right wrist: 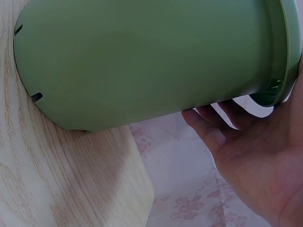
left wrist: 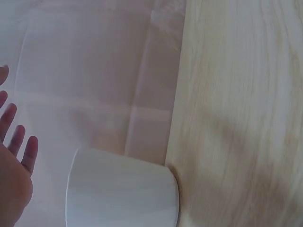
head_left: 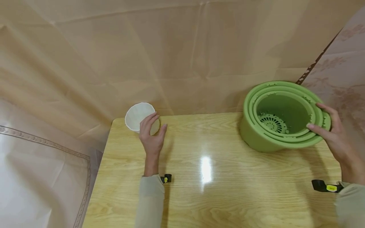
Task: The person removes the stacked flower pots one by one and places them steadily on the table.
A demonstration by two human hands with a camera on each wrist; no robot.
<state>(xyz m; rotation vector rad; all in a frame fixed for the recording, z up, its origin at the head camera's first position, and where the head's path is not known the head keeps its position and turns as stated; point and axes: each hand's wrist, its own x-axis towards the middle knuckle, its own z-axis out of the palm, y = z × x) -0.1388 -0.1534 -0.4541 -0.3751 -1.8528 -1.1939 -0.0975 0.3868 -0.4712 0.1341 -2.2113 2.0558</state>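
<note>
Right hand (head_left: 332, 133) grips green pots (head_left: 280, 115) (stacked, tilted).

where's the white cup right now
In the head view the white cup stands at the far left corner of the wooden table, with the left hand against its near side. The green pots sit far across on the right.
</note>
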